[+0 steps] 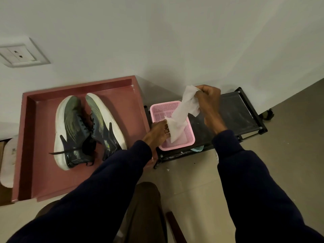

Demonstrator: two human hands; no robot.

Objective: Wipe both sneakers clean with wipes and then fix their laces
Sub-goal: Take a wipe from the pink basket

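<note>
Red tray (28, 120) at your 9 o'clock holds left sneaker (70, 130) and right sneaker (107, 120), on their sides, touching. Black rack (236, 111) at 3 carries pink basket (191, 137). Your right hand (209, 102) clenches the wipe (184, 109) top; left hand (157, 132) pinches its lower end, over the basket.

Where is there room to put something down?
The tray is bare in front of the shoes, on the near side. The black rack is bare right of the pink basket. Crowded: the basket, where the left hand and right hand hold the wipe.
</note>
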